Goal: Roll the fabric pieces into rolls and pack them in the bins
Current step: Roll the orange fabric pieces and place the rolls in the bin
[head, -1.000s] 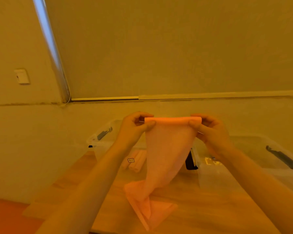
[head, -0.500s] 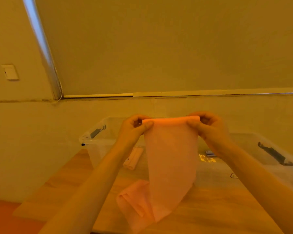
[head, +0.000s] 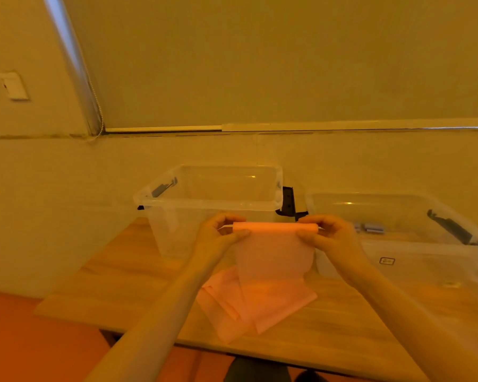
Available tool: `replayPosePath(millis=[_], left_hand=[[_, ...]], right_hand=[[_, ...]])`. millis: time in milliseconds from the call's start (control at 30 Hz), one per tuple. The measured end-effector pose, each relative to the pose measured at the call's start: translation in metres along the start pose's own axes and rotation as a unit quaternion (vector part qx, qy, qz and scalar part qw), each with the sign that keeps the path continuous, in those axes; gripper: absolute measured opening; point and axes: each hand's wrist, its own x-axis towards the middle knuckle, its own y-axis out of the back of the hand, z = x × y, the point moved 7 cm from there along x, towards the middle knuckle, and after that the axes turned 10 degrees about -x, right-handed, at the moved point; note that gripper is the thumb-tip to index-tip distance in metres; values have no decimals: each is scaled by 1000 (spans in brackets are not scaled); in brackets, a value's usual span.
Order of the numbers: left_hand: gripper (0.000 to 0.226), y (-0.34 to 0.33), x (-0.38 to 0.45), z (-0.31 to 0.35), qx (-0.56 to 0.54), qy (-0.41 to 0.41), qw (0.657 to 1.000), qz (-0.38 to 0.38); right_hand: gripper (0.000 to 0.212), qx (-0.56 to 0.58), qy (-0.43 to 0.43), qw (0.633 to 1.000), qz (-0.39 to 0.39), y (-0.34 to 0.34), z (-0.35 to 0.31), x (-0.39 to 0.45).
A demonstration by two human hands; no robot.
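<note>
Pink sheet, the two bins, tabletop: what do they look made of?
Pink sheet: thin, matte, probably non-woven fabric; it hangs limp, light shows through, and rolls tightly between the left hand and right hand.
Left bin and right bin: clear glossy plastic, see-through walls with highlights.
Table: wood or wood-look laminate, visible grain; cannot tell which.

There were two hands, left (head: 217, 238) and right (head: 332, 238), one pink fabric (head: 271, 271), two clear bins, one (head: 177, 216) and another (head: 398, 205), one table (head: 122, 285) and one wall switch (head: 13, 85).
</note>
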Motion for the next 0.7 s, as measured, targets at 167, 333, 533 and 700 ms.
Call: replayPosePath(millis=[167, 333, 533, 700], left_hand=[[19, -4, -1, -7, 19, -5, 1000, -4], [11, -7, -4, -12, 22, -21, 1000, 3], [14, -12, -10, -23, 22, -19, 1000, -8], [25, -19, -14, -25, 8, -18, 999, -43]], right_hand=[[14, -15, -2, 1000, 21, 7, 10, -7], [21, -8, 1, 1000, -1, 7, 16, -14], [19, 15, -3, 1000, -14, 8, 26, -21], [16, 2, -8, 1000, -4, 11, 35, -22]])
